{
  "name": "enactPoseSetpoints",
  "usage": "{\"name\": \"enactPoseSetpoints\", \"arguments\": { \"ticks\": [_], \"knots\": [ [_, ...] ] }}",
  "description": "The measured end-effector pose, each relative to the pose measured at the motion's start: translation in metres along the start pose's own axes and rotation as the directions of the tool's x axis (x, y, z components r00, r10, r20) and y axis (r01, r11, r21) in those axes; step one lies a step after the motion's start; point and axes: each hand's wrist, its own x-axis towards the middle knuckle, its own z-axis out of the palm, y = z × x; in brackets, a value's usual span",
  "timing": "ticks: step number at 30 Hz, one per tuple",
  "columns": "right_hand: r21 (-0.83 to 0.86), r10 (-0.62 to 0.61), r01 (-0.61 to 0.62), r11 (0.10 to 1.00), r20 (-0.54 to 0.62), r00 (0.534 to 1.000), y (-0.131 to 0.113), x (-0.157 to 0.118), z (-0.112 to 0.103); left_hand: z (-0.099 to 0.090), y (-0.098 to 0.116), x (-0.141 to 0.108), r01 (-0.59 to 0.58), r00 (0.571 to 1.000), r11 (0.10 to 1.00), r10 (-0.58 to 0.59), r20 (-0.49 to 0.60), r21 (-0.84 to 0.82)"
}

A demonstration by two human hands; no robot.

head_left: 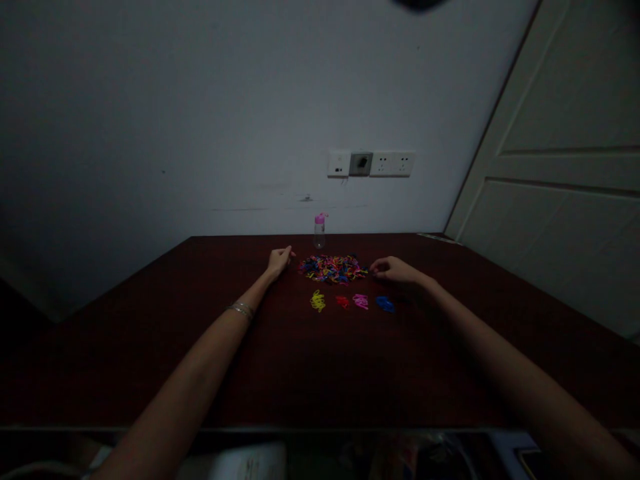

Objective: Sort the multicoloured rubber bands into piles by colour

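Note:
A heap of small rubber bands in many mixed colours lies on the dark red-brown table. Nearer to me is a row of smaller piles: yellow bands, red bands, pink bands and blue bands. My left hand rests just left of the heap, fingers curled closed; whatever may be inside them is hidden. At the heap's right edge, my right hand has its fingertips drawn together in a pinch. Anything between them is too small and dark to make out.
Behind the heap stands a clear bottle with a pink cap, close to the wall. Wall sockets sit above it. A white panelled door borders the right side. Blurred items show below the table's front edge.

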Motion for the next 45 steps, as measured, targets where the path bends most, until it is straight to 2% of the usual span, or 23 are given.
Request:
{"name": "enactPoseSetpoints", "arguments": {
  "ticks": [5, 11, 19, 27, 38, 45],
  "knots": [
    [-0.054, -0.013, 0.013, 0.998, -0.012, 1.000, -0.009, 0.010, 0.016, -0.003, 0.002, -0.004, -0.006, 0.997, 1.000, 0.007, 0.072, -0.009],
    [-0.085, -0.080, 0.072, 0.994, -0.103, 0.991, -0.006, 0.010, 0.023, -0.002, 0.002, -0.006, -0.029, 0.996, 0.999, 0.030, 0.087, -0.020],
    [-0.146, -0.114, 0.092, 0.985, -0.148, 0.982, 0.001, 0.008, 0.027, -0.002, 0.005, -0.009, -0.044, 0.994, 0.999, 0.045, 0.095, -0.020],
    [-0.102, -0.107, 0.090, 0.991, -0.180, 0.978, -0.003, 0.002, 0.026, -0.003, 0.006, -0.011, -0.050, 0.994, 0.999, 0.050, 0.100, -0.005],
    [-0.011, -0.016, 0.013, 1.000, -0.253, 0.967, -0.009, -0.005, 0.019, -0.003, 0.006, -0.010, -0.045, 0.997, 0.997, 0.049, 0.064, -0.055],
    [0.130, 0.022, 0.018, 0.991, -0.294, 0.956, -0.017, -0.007, 0.017, -0.006, 0.022, -0.016, -0.073, 0.997, 0.997, 0.074, 0.017, -0.030]
  ]
}}
